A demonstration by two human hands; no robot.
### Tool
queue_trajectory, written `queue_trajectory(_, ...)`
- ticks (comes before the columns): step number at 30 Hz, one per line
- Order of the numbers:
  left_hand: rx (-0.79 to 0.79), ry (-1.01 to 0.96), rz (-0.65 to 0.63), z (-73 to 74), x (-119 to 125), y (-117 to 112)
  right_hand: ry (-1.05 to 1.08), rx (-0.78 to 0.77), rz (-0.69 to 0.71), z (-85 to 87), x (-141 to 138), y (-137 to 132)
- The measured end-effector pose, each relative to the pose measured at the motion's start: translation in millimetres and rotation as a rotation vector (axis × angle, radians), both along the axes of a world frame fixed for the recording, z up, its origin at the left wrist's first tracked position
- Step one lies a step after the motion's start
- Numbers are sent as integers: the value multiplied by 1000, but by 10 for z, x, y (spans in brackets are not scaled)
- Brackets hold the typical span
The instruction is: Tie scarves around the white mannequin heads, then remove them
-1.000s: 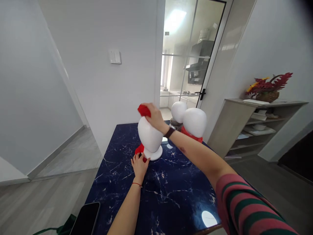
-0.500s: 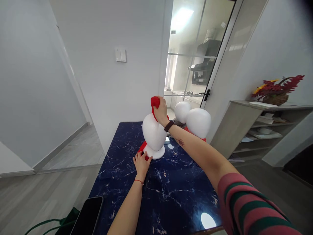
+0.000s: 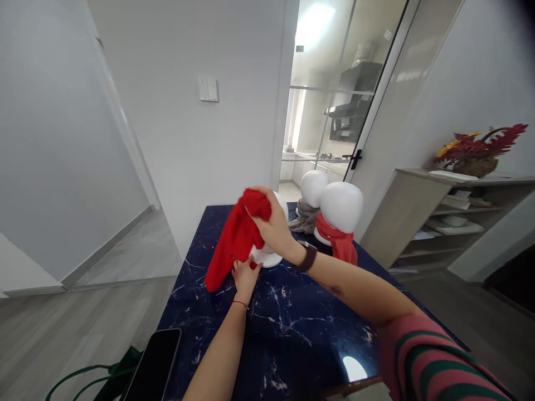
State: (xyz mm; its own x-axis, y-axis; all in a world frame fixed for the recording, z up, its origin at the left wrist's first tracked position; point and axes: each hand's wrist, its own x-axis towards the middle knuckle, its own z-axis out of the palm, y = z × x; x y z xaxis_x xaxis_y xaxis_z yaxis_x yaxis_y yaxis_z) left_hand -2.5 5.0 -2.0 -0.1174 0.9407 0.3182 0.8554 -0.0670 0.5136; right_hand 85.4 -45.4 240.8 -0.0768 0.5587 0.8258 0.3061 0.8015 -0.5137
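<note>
Red cloth (image 3: 234,240) hangs from my right hand (image 3: 273,228), which is clenched around its upper end in front of the nearest white mannequin head (image 3: 281,207). From there the cloth drapes down and to the left until its lower end reaches the dark blue marble table (image 3: 288,334). It covers most of that head, so I see only a sliver of white at the top and the round white base (image 3: 267,258) below.

My left hand (image 3: 244,274) lies low on the table, fingers against the base and the hanging cloth. I cannot tell whether it is gripping anything or only pressing there.

Just behind stand two more white heads. One (image 3: 341,207) wears a red scarf (image 3: 340,244) around its neck. The other (image 3: 314,187), farther back, wears a grey knitted scarf (image 3: 303,220). They crowd close to my right forearm, near the dark wristband (image 3: 308,257).

At the near left edge of the table lies a black phone (image 3: 152,365), and beside it, off the table, sits something green with a looping cord (image 3: 98,376). To the right, a grey shelf unit (image 3: 422,220) carries a basket of red leaves (image 3: 476,153). Behind the table a glass door (image 3: 334,100) shows a kitchen.
</note>
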Motion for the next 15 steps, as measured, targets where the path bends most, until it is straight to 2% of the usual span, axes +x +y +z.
queue_trajectory(5,19,-40,-18,-3,-23,25,145,-85,-261,-644,599,-682)
queue_trajectory(9,113,-103,73,73,-63,-43,280,-261,-473,-1170,909,-1070)
queue_trajectory(12,187,-96,88,218,16,-242,349,-364,-503,-1401,1019,-1172)
queue_trajectory(15,139,-30,-100,370,213,-563,362,-353,-495,-1488,1034,-1112)
